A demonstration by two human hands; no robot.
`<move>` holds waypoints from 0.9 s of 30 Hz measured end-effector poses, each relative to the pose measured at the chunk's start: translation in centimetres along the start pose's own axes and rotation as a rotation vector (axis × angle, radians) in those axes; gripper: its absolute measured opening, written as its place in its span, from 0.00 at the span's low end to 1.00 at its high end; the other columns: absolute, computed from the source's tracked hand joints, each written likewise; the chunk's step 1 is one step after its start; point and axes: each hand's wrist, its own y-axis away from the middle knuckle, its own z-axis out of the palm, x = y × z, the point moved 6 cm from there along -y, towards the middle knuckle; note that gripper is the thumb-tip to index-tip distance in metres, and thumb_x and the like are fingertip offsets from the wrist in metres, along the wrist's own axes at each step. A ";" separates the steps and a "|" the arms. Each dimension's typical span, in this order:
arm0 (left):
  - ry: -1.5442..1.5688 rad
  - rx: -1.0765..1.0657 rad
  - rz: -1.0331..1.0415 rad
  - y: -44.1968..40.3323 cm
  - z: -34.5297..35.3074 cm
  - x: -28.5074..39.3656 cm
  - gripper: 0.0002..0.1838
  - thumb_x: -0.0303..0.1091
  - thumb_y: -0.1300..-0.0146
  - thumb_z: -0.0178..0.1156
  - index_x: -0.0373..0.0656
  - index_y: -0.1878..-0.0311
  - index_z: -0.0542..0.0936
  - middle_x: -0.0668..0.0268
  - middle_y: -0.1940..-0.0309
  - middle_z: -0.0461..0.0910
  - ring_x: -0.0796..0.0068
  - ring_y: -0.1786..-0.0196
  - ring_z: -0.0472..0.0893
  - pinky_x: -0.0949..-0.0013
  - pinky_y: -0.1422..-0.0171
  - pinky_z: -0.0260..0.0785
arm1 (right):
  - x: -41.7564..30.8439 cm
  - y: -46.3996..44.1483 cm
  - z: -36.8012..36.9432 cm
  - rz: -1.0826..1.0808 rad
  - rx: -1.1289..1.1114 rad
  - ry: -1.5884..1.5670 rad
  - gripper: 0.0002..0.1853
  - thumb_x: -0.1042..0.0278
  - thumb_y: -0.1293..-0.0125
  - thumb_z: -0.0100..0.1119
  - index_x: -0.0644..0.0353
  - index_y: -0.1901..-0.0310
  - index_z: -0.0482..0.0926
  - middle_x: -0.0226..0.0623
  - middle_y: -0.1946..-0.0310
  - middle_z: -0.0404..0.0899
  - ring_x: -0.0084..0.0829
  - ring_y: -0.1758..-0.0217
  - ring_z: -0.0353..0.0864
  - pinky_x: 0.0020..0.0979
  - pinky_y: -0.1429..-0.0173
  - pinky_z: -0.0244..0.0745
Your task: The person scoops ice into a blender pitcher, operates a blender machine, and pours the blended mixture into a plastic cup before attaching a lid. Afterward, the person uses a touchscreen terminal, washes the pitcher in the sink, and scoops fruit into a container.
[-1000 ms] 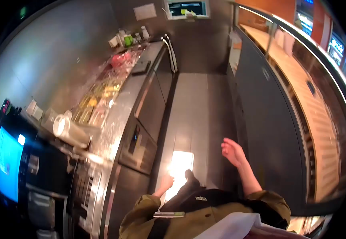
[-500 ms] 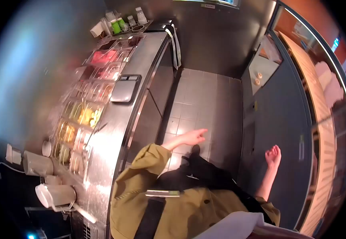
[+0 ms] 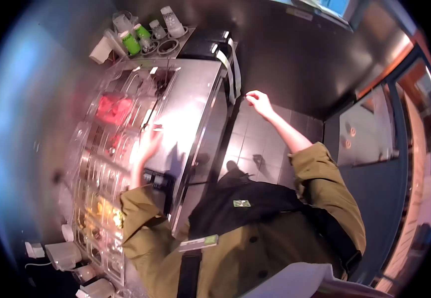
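My left hand (image 3: 149, 143) is stretched over the counter edge of the topping bins, fingers forward and partly blurred. Its fingertips are beside a thin dark stick-like handle (image 3: 152, 111) lying across the bins; whether they touch it is unclear. Close by are clear plastic bins (image 3: 126, 131), one with bright pink-red contents (image 3: 113, 109). My right hand (image 3: 259, 103) is raised over the floor, fingers loosely bent with nothing visible in them. Just left of it hang white strips (image 3: 235, 74) from a black box-like item (image 3: 200, 48). Beside my left forearm sits a kitchen scale (image 3: 159, 180), partly covered.
Green-lidded containers (image 3: 130, 43) and stacked clear cups (image 3: 171, 22) stand in a holder at the far end. White jugs (image 3: 64, 256) are at the near left. A dark wall (image 3: 285, 59) closes the aisle ahead, with a grey cabinet (image 3: 369, 193) on the right.
I have moved forward along the counter. My left hand went from over the floor to the bins. My right hand rose from beside the cabinet toward the hanging strips.
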 end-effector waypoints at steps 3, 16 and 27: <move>0.313 0.213 -0.087 -9.6 -4.4 -3.4 0.24 0.32 0.38 0.52 0.36 0.39 0.63 0.59 0.48 0.70 0.72 0.52 0.74 0.71 0.46 0.65 | -0.5 -10.0 -0.3 -0.150 0.111 0.295 0.10 0.65 0.45 0.57 0.57 0.63 0.78 0.39 0.64 0.78 0.33 0.58 0.78 0.33 0.53 0.71; -0.069 0.406 -0.389 -41.1 -9.5 -21.2 0.17 0.34 0.43 0.56 0.38 0.52 0.75 0.59 0.62 0.80 0.71 0.61 0.80 0.70 0.58 0.70 | 1.1 -35.3 8.1 -0.976 -0.322 0.634 0.05 0.71 0.51 0.60 0.58 0.71 0.75 0.33 0.70 0.69 0.34 0.65 0.70 0.32 0.61 0.64; -0.572 0.196 -0.701 -58.0 -12.1 -31.3 0.33 0.57 0.47 0.55 0.43 0.44 0.69 0.47 0.49 0.71 0.52 0.48 0.73 0.58 0.43 0.65 | 3.2 -36.8 8.9 -0.904 -0.349 0.459 0.13 0.75 0.61 0.59 0.55 0.68 0.75 0.35 0.71 0.71 0.38 0.64 0.72 0.37 0.63 0.62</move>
